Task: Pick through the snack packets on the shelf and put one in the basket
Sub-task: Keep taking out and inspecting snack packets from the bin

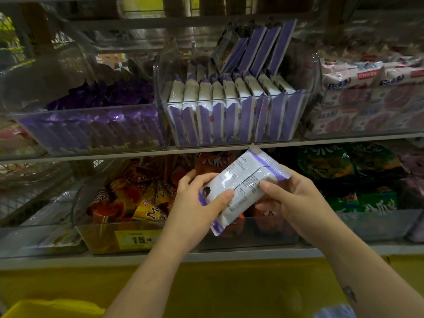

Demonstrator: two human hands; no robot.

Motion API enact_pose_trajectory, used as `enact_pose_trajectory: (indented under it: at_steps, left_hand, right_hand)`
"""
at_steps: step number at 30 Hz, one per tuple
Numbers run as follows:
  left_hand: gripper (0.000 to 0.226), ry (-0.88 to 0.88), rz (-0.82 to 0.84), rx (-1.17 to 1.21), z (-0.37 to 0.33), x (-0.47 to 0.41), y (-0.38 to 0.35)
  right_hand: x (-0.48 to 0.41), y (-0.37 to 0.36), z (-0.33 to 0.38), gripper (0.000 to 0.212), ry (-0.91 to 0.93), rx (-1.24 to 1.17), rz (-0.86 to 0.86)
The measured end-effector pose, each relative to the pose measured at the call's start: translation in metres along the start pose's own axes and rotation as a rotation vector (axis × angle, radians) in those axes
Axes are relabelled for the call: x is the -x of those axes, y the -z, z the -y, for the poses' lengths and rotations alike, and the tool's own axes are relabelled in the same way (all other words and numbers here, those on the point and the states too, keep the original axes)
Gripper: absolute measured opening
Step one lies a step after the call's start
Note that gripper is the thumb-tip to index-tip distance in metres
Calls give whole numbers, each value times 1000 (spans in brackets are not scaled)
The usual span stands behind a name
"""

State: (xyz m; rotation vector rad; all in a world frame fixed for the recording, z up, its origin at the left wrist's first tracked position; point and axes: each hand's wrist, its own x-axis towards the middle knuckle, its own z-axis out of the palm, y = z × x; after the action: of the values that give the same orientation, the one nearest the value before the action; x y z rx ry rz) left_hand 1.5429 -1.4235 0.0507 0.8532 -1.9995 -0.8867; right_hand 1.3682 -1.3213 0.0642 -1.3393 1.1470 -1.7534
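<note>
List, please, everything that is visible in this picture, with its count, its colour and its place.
held packet: one, white with purple edges, between both hands
white-and-purple packets: many, upright in a clear bin, upper shelf, middle
dark purple packets: many, clear bin, upper shelf, left
pink-and-white packets: many, upper shelf, right
orange-red packets: many, lower shelf, left of the hands
green packets: several, lower shelf, right
price tag: one, yellow, on a lower bin's front
yellow object: one, bottom left corner, perhaps the basket
left hand: grips the held packet's lower end
right hand: grips its upper part
</note>
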Motion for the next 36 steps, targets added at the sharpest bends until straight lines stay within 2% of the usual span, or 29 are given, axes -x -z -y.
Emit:
enact_pose_trajectory:
  at_steps: [3,8,11,14,20,26,32,36]
  left_hand:
    - [46,0,33,-55,1,2,2]
    - [58,-117,109,120,-4,9,-3]
    - [63,-189,54,-7,-5,11,0]
    - [56,-254,18,-118,-8,12,2]
    - [35,-143,61,18,-2,8,3]
    - [36,-27,184,219,-1,3,5]
    - [68,-52,362,319,-3,5,7]
    - [74,-61,409,393,-2,5,11]
  right_hand:
    - [2,-3,1,29,30,88,-13]
    - [6,-14,5,37,49,271,62]
    - [7,-17,7,37,46,337,93]
    - [8,-17,9,35,38,359,127]
    - [9,-15,13,24,11,370,175]
    - [8,-9,13,27,-47,242,171]
    - [4,-5,7,24,-88,90,131]
    - [2,-6,5,24,-116,16,108]
